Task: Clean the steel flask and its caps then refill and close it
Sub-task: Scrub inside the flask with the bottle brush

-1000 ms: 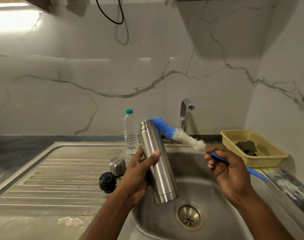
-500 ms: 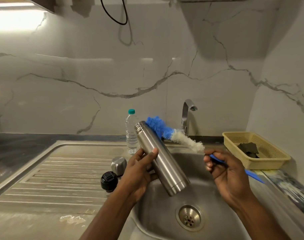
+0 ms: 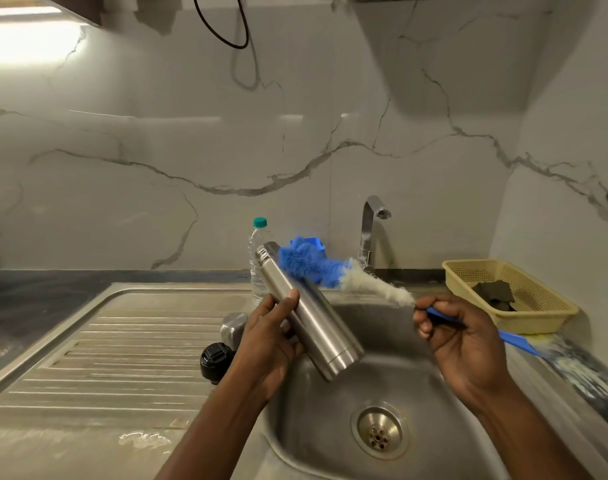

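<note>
Cylindrical brushed-steel flask (image 3: 309,313): uncapped, tilted over steel sink basin (image 3: 313,445), mouth at 11 o'clock, base at 5.
Left hand (image 3: 271,341) wraps mid-body, thumb on top; likely angling mouth toward brush.
Right hand (image 3: 462,344) pinches handle of blue-and-white bristle bottle brush (image 3: 330,271); bristle head at flask's 1 o'clock, beside mouth.
Tip inside mouth or not: cannot tell, bristles blurred.
Domed steel cap (image 3: 234,327) and black plastic inner cap (image 3: 215,356) at 8 o'clock on ridged drainboard (image 3: 122,358), part hidden by left hand.
Clear plastic water bottle (image 3: 257,258) behind mouth, part covered.

Home kitchen — steel sink (image 3: 330,441) with ribbed drainboard (image 3: 122,358), tap (image 3: 371,230), marble-look wall tiles (image 3: 157,168) — plastic basket (image 3: 538,306) alongside.
</note>
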A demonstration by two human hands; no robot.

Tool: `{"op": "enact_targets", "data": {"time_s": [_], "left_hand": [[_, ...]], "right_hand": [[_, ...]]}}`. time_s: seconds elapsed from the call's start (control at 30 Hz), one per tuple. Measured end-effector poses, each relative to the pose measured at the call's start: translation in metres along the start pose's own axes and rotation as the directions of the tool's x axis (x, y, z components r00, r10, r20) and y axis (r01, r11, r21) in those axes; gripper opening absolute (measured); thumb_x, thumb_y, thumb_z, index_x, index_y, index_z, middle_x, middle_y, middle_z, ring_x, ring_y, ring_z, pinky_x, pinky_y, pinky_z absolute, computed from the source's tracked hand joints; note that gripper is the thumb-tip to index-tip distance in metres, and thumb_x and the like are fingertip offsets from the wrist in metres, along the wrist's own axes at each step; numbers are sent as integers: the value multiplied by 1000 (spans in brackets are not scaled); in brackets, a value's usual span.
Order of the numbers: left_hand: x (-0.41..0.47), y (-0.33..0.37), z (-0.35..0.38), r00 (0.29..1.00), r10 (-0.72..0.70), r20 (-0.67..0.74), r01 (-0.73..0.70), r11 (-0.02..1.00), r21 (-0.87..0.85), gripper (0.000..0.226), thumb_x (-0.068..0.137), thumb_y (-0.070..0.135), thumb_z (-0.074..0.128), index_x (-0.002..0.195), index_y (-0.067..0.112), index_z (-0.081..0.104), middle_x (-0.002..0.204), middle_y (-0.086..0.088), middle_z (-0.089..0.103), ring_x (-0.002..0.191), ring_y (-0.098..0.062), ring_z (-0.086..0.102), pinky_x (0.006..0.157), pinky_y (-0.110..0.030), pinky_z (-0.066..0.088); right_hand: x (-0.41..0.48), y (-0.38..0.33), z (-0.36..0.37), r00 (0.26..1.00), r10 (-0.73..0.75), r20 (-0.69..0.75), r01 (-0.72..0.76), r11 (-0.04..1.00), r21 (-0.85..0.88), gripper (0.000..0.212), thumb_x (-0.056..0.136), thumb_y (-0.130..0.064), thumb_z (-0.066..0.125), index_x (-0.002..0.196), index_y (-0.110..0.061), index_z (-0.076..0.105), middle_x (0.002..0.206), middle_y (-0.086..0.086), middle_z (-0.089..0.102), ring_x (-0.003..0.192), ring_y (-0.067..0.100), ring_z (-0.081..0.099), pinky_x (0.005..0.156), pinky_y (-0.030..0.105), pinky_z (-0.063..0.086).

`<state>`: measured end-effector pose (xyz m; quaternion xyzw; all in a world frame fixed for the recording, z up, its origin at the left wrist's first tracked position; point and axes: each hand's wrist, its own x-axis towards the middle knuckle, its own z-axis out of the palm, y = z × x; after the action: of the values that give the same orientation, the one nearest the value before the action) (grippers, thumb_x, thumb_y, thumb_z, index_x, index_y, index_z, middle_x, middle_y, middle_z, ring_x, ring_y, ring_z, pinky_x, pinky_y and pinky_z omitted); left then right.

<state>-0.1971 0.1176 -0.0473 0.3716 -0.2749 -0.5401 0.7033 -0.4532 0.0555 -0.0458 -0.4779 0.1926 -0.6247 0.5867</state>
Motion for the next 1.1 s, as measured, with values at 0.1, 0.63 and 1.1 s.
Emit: {"op": "enact_targets", "data": {"time_s": [0.1, 0.63, 1.1], "left_hand": [[1, 2, -1, 1000, -3, 3, 3, 1000, -28, 46, 90, 26, 74, 134, 14, 67, 119, -15, 72, 110, -33, 71, 88, -49, 63], [-2, 5, 1, 999, -6, -43, 4, 999, -40, 54, 84, 21, 76, 136, 16, 60, 132, -20, 66, 118, -36, 68, 100, -58, 58], [3, 18, -8, 992, 38, -121, -66, 969, -237, 62, 88, 21, 75, 146, 14, 53, 140, -21, 62, 122, -40, 68, 81, -60, 64]], "right_hand": [[0, 1, 1, 1000, -2, 14, 3, 1000, -25, 51, 102, 0, 37, 79, -10, 80, 78, 16, 69, 71, 21, 63, 58, 24, 54], [-1, 4, 4, 996, 40, 79, -35, 997, -70, 50, 101, 2, 36, 80, -7, 81, 78, 19, 69, 69, 20, 66, 59, 25, 56], [8, -8, -16, 999, 33, 6, -33, 999, 24, 45, 89, 0, 36, 61, -7, 71, 65, 12, 62, 54, 19, 50, 49, 26, 45]]}}
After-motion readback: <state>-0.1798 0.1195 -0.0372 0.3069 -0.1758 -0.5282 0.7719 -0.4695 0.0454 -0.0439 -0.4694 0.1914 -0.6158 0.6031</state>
